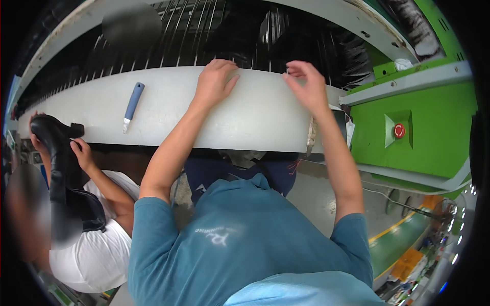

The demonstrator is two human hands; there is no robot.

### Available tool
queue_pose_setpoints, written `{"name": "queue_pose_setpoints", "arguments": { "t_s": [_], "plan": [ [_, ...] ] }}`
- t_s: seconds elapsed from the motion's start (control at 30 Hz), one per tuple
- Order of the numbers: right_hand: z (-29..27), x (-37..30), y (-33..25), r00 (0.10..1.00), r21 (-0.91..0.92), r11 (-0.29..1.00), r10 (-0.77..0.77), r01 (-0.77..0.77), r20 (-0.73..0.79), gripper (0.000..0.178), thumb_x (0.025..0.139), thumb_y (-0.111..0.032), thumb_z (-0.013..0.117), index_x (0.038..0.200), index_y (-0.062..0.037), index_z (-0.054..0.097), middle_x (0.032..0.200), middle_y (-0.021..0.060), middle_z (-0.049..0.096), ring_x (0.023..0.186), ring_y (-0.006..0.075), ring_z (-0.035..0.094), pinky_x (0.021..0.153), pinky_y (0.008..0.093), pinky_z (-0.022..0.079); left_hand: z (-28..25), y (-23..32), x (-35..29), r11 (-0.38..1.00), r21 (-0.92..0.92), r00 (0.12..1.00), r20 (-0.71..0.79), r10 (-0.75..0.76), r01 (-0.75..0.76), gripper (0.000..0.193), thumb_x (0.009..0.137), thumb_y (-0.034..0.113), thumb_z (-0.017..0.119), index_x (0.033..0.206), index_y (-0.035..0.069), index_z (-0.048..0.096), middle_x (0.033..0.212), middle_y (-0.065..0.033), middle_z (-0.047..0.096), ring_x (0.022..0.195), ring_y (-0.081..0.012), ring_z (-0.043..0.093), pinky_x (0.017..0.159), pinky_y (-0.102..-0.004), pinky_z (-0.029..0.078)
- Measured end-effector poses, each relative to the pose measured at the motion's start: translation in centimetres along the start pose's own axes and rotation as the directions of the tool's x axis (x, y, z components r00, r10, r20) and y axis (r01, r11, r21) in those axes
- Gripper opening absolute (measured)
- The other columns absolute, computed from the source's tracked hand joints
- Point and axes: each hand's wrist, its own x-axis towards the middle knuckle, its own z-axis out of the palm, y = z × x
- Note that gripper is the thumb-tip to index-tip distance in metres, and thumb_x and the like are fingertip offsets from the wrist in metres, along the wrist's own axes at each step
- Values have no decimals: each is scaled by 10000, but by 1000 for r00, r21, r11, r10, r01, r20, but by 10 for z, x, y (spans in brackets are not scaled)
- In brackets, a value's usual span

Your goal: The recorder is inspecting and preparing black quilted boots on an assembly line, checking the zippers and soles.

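Observation:
My left hand [214,81] rests palm down on the far edge of a pale grey ledge [168,109], fingers spread slightly, holding nothing. My right hand [306,86] hovers over the same edge further right, fingers curled loosely, thumb and forefinger close together; I cannot tell if something small is pinched there. Beyond both hands runs a dark conveyor of thin metal rods [204,30]. A blue-handled knife [132,104] lies on the ledge, well left of my left hand.
At my left a person in a white shirt holds a black boot [56,153] in both hands. A green machine housing [429,127] with a red round button [399,130] stands at the right. A rag [310,135] hangs off the ledge's right end.

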Motion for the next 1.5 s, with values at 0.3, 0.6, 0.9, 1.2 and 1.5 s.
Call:
{"name": "queue_pose_setpoints", "arguments": {
  "t_s": [0.3,0.6,0.9,1.2,1.5],
  "plan": [
    [2,73,101,963,-697,715,137,66,231,975,827,-549,907,1640,-164,530,1554,213,624,1421,415,613,1137,496,544,2,-10,5,999,-20,1000,5,26,-26,88,930,97,776,1017,88,770,963,-61,783,916,-299,736,816,-415,587],
    [-25,99,92,946,-742,620,-2,256,325,298,1062,-357,640,1124,-82,738,981,253,777,929,476,754,831,578,607,2,-13,7,1000,-26,1000,11,1,-1,91,916,92,768,1005,107,766,920,-57,768,918,-291,730,811,-425,579],
    [-56,78,-50,915,-648,687,-402,328,37,276,1018,-309,734,891,-65,716,692,169,669,612,396,660,571,456,507,-3,-8,8,996,-83,999,21,-29,31,89,926,81,766,1015,83,765,967,-72,780,958,-310,742,831,-432,575],
    [-136,48,-120,906,-451,881,-301,144,-298,293,999,-265,771,834,-34,702,600,102,616,508,186,534,555,349,470,0,-4,8,999,-21,999,-3,41,-41,147,926,159,812,1032,69,765,946,-65,794,941,-294,758,848,-416,589],
    [-146,-20,-216,999,163,986,-20,25,-33,362,1081,-289,724,855,-7,697,738,-30,611,674,30,536,594,250,426,-15,97,-10,920,-365,989,-105,107,-139,1081,920,674,752,1692,34,346,1775,-297,246,1664,-497,204,1335,-573,209]
  ]
}}
